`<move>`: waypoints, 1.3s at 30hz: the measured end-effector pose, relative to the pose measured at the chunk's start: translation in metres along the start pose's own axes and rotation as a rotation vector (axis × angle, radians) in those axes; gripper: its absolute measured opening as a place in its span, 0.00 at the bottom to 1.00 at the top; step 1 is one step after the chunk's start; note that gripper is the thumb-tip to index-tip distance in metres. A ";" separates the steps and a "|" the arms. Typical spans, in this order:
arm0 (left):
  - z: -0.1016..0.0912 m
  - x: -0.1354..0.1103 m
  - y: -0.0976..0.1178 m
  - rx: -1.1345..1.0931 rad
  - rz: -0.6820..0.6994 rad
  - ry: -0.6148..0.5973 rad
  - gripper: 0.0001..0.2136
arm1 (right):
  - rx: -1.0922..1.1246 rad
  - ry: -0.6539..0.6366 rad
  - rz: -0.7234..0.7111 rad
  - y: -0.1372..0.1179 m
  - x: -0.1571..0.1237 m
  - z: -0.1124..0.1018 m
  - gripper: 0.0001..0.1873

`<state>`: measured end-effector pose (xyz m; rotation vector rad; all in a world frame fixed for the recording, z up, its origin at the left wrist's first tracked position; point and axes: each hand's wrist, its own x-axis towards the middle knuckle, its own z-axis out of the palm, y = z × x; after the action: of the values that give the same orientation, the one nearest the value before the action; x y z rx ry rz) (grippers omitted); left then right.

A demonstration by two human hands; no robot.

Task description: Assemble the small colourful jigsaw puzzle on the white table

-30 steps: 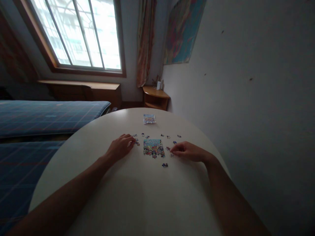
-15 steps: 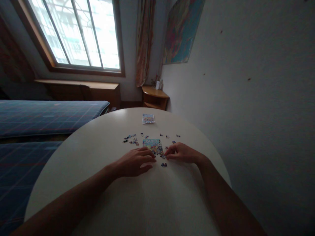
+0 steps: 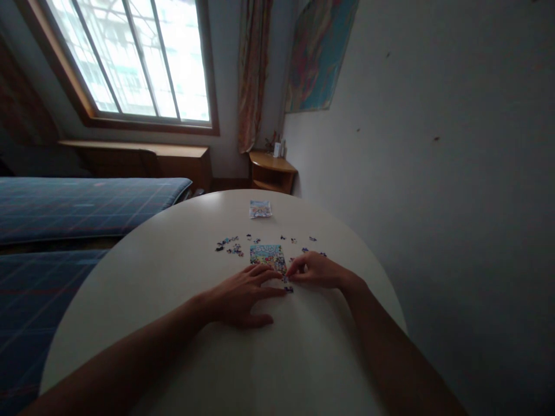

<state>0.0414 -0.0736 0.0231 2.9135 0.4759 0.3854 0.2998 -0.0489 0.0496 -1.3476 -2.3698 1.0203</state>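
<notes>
A partly joined jigsaw puzzle with a colourful printed picture lies on the round white table. My left hand rests palm down over its near edge, fingers spread, with a fingertip at a loose puzzle piece. At the puzzle's near right corner, the thumb and index finger of my right hand pinch a small puzzle piece. My left fingers cover part of the puzzle's lower edge.
Several loose pieces lie left of and beyond the puzzle, others to the right. A printed packet lies toward the table's far edge. A plaid mattress stands left, a wall right.
My left hand has shifted right and toward me, its fingers now spread to the loose piece. My right hand has moved slightly left, against the puzzle's corner.
</notes>
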 end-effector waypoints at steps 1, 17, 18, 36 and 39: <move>0.000 0.000 0.000 -0.001 -0.002 -0.003 0.29 | -0.005 0.002 0.000 0.001 0.000 0.001 0.09; -0.004 0.001 0.001 -0.066 0.024 0.013 0.27 | -0.049 0.041 -0.029 0.002 0.001 0.004 0.08; -0.003 0.001 0.001 -0.067 0.018 0.008 0.28 | -0.055 0.035 -0.028 0.003 0.001 0.004 0.08; -0.003 0.002 0.000 -0.034 0.004 0.022 0.29 | -0.136 0.047 -0.027 -0.001 0.003 0.006 0.07; -0.002 0.001 0.000 -0.044 0.012 0.028 0.29 | -0.138 0.046 -0.017 -0.001 0.003 0.006 0.07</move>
<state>0.0415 -0.0727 0.0254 2.8729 0.4483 0.4327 0.2945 -0.0495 0.0456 -1.3782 -2.4526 0.8258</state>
